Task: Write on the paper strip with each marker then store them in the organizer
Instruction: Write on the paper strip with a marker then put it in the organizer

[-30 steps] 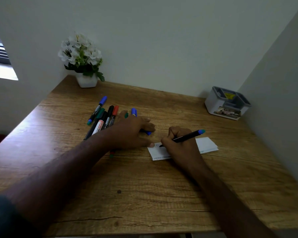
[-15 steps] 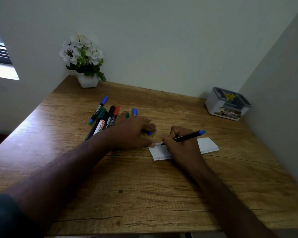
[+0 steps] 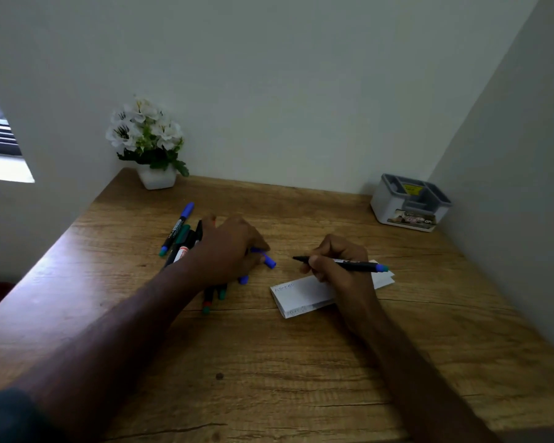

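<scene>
A: What lies nearest?

B: The wooden desk [image 3: 269, 378], then the folded paper strip [image 3: 301, 295], faint writing on its left end. The right hand [image 3: 339, 266] rests on the strip's middle, fingers curled round a black marker [image 3: 352, 265]. The marker lies almost level; its tip points left, beyond the strip's far edge and apart from the paper.

A: And the other hand?

B: The left hand [image 3: 231, 251] sits left of the strip, well clear of it, palm down over a cluster of markers [image 3: 181, 241]. Its fingers seem to pinch a blue cap [image 3: 267, 259], though I can't tell for sure.

A: Farther back?

B: The grey organizer [image 3: 410, 203] stands at the far right corner, well away from both hands; a white flower pot [image 3: 157, 177] sits far left.
</scene>
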Motion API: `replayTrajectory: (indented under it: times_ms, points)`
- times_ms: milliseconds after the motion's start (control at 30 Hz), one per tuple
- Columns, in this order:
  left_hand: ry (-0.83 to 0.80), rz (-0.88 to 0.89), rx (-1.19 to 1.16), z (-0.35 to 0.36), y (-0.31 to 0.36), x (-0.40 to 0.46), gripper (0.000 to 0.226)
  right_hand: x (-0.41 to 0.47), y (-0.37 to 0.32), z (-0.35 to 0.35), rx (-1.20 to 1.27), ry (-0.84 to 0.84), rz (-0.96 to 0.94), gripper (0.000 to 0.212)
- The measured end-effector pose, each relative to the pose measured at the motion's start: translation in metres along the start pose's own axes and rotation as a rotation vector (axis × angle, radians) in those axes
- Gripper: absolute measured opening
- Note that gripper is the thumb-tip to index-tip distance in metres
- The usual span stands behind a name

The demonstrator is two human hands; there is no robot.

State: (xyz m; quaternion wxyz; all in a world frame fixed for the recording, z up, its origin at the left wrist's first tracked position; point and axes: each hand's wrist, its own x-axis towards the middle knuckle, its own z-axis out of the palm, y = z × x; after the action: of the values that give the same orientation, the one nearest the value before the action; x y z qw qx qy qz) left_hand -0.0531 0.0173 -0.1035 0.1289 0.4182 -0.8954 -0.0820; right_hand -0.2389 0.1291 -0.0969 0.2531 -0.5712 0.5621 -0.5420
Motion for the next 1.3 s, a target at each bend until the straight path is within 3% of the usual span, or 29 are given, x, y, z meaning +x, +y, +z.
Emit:
replayTrajectory:
  times_ms: [167, 300, 400, 833, 1167, 1300]
  points:
    - [0.014, 0.059, 0.018, -0.002, 0.006, -0.003, 0.021, 0.001, -0.003, -0.001, 0.057, 0.033, 0.054, 0.013]
    - [0.168, 0.097, -0.074, -0.004, 0.005, -0.006, 0.018, 0.001, -0.004, -0.004, 0.098, 0.077, -0.007, 0.032]
    - [0.235, 0.110, -0.192, -0.005, 0.007, -0.009, 0.028, 0.001, -0.003, -0.007, 0.164, 0.097, -0.014, 0.029]
    - [0.237, 0.256, -0.415, -0.004, 0.022, -0.013, 0.027, 0.001, 0.001, -0.004, 0.198, 0.004, -0.058, 0.006]
    - [0.167, 0.275, -0.593, -0.005, 0.026, -0.018, 0.013, 0.001, -0.001, -0.002, 0.148, -0.102, -0.031, 0.028]
    - [0.169, 0.264, -0.636, -0.006, 0.031, -0.023, 0.014, 0.000, -0.004, -0.003, 0.156, -0.113, -0.030, 0.018]
